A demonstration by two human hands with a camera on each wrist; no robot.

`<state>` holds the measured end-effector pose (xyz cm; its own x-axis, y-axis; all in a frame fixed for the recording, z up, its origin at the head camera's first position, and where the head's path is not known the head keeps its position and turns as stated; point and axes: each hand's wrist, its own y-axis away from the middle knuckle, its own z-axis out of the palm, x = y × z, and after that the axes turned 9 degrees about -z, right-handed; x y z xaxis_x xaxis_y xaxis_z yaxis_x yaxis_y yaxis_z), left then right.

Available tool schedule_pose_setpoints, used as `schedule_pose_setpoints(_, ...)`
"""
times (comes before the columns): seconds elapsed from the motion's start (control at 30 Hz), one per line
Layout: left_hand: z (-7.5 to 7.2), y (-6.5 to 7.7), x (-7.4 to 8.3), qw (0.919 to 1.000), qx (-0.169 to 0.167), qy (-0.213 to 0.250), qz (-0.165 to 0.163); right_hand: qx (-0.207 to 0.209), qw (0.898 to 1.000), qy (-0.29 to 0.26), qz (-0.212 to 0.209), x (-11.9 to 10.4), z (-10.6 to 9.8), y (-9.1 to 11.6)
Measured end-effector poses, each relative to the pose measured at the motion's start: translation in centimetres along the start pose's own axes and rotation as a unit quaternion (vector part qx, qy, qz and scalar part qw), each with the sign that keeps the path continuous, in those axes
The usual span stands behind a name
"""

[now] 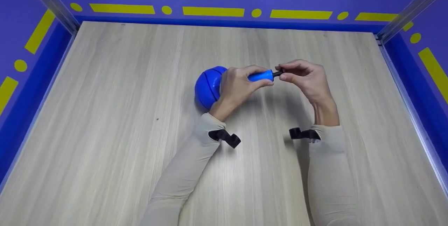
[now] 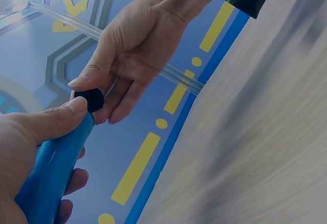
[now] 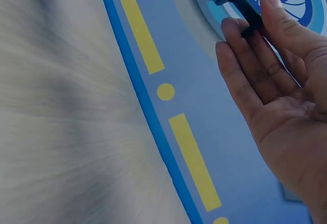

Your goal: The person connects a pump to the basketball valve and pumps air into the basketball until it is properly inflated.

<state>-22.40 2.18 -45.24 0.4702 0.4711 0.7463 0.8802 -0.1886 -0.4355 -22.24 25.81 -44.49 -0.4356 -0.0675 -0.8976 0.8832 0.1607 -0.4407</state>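
Observation:
A blue ball with black seam lines (image 1: 206, 87) sits on the tabletop, partly covered by my left hand (image 1: 238, 82). That hand grips the blue barrel of a small hand pump (image 1: 260, 76), with the thumb along its near side in the left wrist view. The barrel's ball-side end is hidden by the hand. From the other end sticks out a black rod with a small crosspiece handle (image 3: 250, 19). My right hand (image 1: 309, 82) holds this black handle between thumb and fingertips, its other fingers bent loosely in the right wrist view.
Under both arms lies a light wood-grain tabletop (image 1: 115, 114). Blue panels with yellow marks (image 1: 213, 11) wall in its back and sides, with metal posts (image 1: 402, 12) at the corners. A black strap mount (image 1: 225, 137) sits at each wrist.

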Motion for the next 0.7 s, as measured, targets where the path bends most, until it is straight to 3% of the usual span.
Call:
schedule_pose_setpoints(0.2, -0.3, 0.0, -0.1, 1.0, -0.003, 0.001, -0.005, 0.009, 0.999, 0.036, -0.017, -0.1, -1.7, 0.5)
schedule_pose_setpoints(0.43, -0.3, 0.2, -0.2, 0.9999, -0.005, 0.0, -0.011, 0.094, 0.995, -0.001, -0.039, -0.4, -4.8, 1.3)
schedule_pose_setpoints(0.57, -0.1, 0.1, -0.2, 0.9999, -0.003, -0.007, -0.011, 0.091, 0.996, -0.003, -0.025, -0.1, -4.4, 1.0)
schedule_pose_setpoints(0.7, -0.1, 0.1, -0.2, 0.9996, 0.005, -0.027, -0.007, 0.056, 0.998, 0.008, -0.01, 0.4, -2.5, 0.6)
